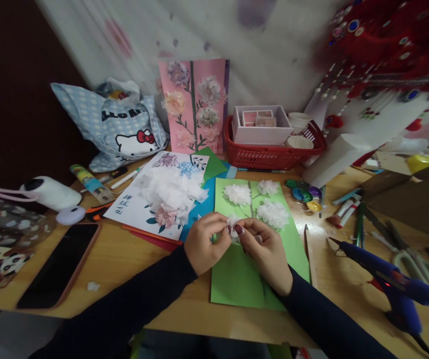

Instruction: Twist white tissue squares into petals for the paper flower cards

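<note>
Above the green sheet of paper (236, 279), my left hand (207, 242) and my right hand (268, 249) meet fingertip to fingertip. Both pinch a small white paper flower (232, 223), which the fingers partly cover. Several fluffy white flowers lie on the upper part of the green sheet, among them one at the right (273, 213) and one at the left (237, 194). A drawn stem runs between them. Left of the hands, a heap of white tissue pieces (169, 187) covers much of a white sheet (124, 212) with coloured flowers and handwriting.
At right lie a blue glue gun (382, 274), scissors (416, 264) and markers (349, 212). A red basket (262, 158) and a pink flower picture (182, 109) stand behind. At left are a phone (61, 267), a white thread spool (52, 193) and a checked bag (113, 124).
</note>
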Available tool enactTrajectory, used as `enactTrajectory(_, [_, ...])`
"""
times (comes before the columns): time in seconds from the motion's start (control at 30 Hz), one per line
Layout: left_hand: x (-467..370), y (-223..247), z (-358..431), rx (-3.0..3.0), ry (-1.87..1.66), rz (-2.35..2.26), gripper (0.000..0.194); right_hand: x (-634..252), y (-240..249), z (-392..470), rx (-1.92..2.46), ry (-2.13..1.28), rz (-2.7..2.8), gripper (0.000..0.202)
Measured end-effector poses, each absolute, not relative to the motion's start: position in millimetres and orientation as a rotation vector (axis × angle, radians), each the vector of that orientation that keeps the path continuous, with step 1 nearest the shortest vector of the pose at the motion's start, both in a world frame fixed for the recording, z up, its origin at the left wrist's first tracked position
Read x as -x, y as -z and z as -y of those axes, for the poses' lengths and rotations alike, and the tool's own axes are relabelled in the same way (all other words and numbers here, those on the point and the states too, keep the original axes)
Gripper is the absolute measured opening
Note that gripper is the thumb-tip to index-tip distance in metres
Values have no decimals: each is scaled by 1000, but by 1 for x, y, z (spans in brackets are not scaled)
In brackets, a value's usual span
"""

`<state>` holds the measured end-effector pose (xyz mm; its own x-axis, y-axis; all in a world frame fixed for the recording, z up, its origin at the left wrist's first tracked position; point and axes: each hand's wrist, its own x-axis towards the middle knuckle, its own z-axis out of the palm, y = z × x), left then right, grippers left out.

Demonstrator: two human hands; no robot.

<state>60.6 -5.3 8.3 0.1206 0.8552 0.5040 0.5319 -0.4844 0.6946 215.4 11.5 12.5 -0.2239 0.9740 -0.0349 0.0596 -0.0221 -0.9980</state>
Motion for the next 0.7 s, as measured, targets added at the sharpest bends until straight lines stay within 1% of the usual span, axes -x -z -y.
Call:
enactTrajectory(0.23, [-62,-5,6,-2130,-1348,-1383,23,-216,-11,-9,1095,-1332,1460,31])
enactTrajectory(0.5, [-53,-14,-4,-1862,-1450,-1486,32,-217,-11,-12,1123,-1275,1313,31])
enactTrajectory(0.7, [-42,-7,-11,-1642,-1553,-1482,27,-218,-8,-16,1102,-1310,1164,34])
